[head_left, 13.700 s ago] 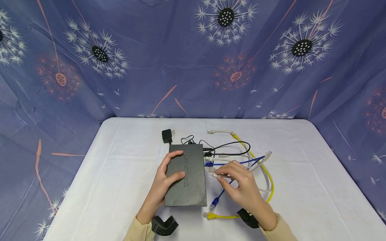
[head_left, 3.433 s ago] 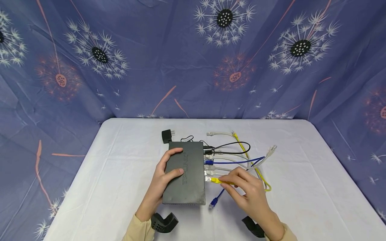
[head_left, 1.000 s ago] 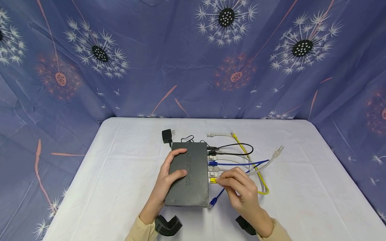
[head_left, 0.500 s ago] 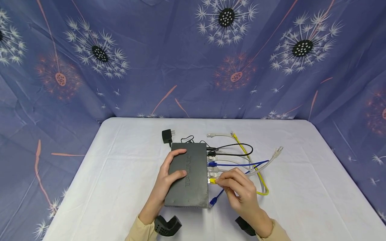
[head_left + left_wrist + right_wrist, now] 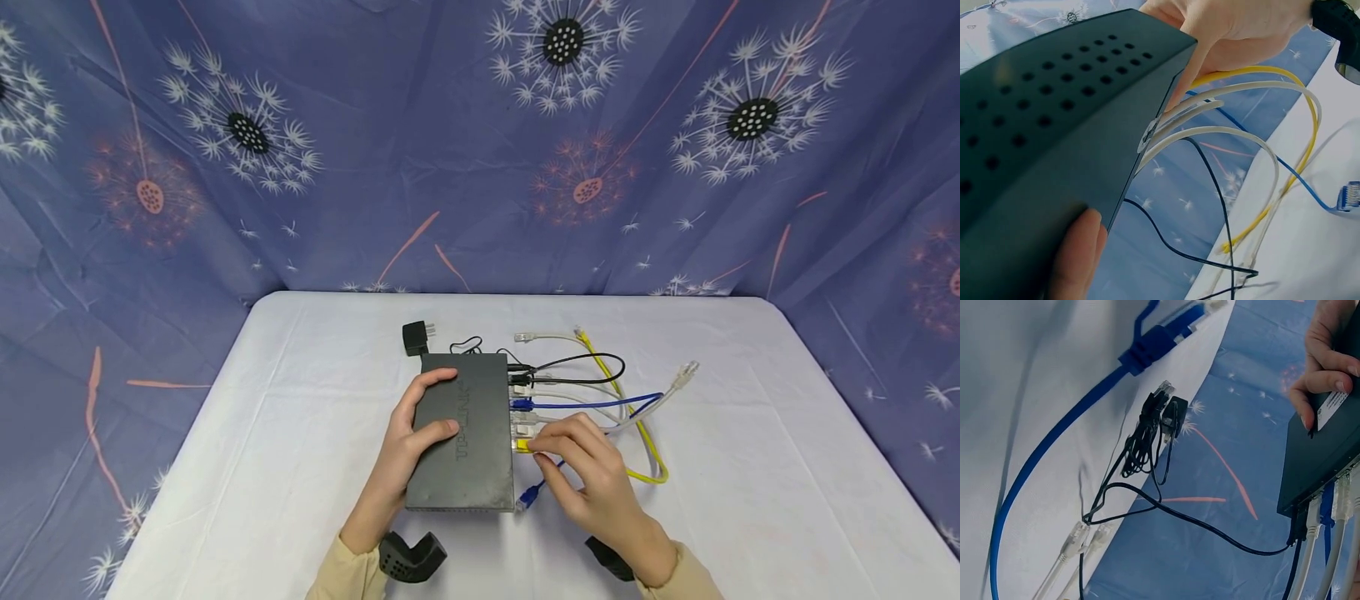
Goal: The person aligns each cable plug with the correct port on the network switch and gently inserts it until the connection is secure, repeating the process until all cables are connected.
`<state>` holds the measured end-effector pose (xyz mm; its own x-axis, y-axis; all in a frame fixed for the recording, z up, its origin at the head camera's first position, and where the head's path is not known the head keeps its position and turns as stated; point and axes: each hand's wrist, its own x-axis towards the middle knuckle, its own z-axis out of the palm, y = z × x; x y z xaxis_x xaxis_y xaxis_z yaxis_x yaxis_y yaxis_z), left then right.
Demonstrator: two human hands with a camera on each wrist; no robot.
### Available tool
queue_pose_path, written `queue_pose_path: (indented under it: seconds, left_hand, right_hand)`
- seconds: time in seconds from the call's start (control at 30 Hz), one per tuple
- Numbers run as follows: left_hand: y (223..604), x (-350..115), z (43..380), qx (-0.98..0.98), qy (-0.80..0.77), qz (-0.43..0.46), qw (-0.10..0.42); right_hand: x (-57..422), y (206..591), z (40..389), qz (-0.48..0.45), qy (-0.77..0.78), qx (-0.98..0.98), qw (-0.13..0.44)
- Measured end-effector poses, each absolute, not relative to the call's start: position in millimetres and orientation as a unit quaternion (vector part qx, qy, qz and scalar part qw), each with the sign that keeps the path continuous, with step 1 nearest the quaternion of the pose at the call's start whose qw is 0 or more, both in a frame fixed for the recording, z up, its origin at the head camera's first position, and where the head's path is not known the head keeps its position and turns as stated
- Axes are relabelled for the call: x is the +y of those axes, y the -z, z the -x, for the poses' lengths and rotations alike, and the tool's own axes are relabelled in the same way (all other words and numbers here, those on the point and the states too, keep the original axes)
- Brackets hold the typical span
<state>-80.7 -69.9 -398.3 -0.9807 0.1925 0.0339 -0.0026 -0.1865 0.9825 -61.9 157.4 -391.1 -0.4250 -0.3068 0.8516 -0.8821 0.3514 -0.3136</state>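
Note:
A dark grey TP-LINK network switch (image 5: 476, 479) is held raised by my left hand (image 5: 401, 454), thumb on top and fingers around its left side. In the left wrist view a fingertip (image 5: 1079, 256) presses its vented side. My right hand (image 5: 596, 475) pinches the yellow network cable's plug (image 5: 522, 446) at the switch's right-hand port row; how deep it sits cannot be told. Farther along that row are grey-white plugs (image 5: 522, 431), a blue plug (image 5: 522, 405) and black plugs (image 5: 519, 379). A loose blue plug (image 5: 528, 497) hangs beside the switch's near right corner.
A black power adapter (image 5: 415, 338) lies behind the switch, with its bundled cord (image 5: 1141, 440) seen in the right wrist view. Free cable ends include a grey-white plug (image 5: 686, 372), another grey-white plug (image 5: 525, 337) and a yellow plug (image 5: 580, 332). White cloth covers the table (image 5: 750, 467).
Earlier my right hand pinched a grey-white plug at the ports while this yellow end lay at the front. It later took up the yellow plug. Over the last second, switch and hands shifted slightly left.

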Motion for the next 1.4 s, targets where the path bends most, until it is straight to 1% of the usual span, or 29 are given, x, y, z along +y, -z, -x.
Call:
queue_pose_path:
  seconds: [0.2,0.4,0.47,0.67,0.8,1.13,1.4]
  left_hand:
    - [400,-69,81,0.625,-0.774,-0.079,0.069]
    - [400,-68,81,0.619,-0.778,-0.085,0.069]
    - [400,-67,81,0.619,-0.778,-0.085,0.069]
    - [400,-68,79,0.618,-0.778,-0.085,0.070]
    - [401,-69,78,0.617,-0.779,-0.081,0.077]
    - [408,-69,77,0.626,-0.773,-0.072,0.075]
    - [416,-66,77,0.626,-0.774,-0.070,0.070]
  right_hand:
    - [163,398,63,-0.357,-0.330,-0.798,0.357]
    - [170,401,64,-0.301,-0.272,-0.851,0.333]
    - [171,401,65,-0.290,-0.268,-0.855,0.336]
    - [176,401,69,-0.255,-0.244,-0.858,0.372]
    - [179,402,70,-0.236,-0.226,-0.868,0.375]
    - [183,408,69,-0.224,-0.212,-0.883,0.355]
    - [184,412,65,-0.223,-0.194,-0.887,0.355]
